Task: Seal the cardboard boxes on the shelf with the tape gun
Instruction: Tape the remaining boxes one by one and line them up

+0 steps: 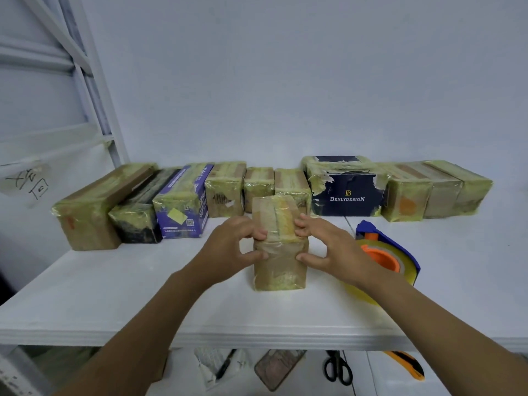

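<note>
Centre frame: left hand (pixel 231 244) and right hand (pixel 323 247) pinch the small box (pixel 281 267) by its top edges. Squeeze the top flush first — tape gun (pixel 397 252) lies just right, on the shelf (pixel 114 295).

You are gripping the small cardboard box (pixel 281 244) standing on the white shelf (pixel 143 295), your left hand (pixel 231 247) and right hand (pixel 328 247) pinching its sides. The tape gun (pixel 391 252) is lying just beside your right hand, taped boxes (pixel 225 190) lining the wall behind.
</note>
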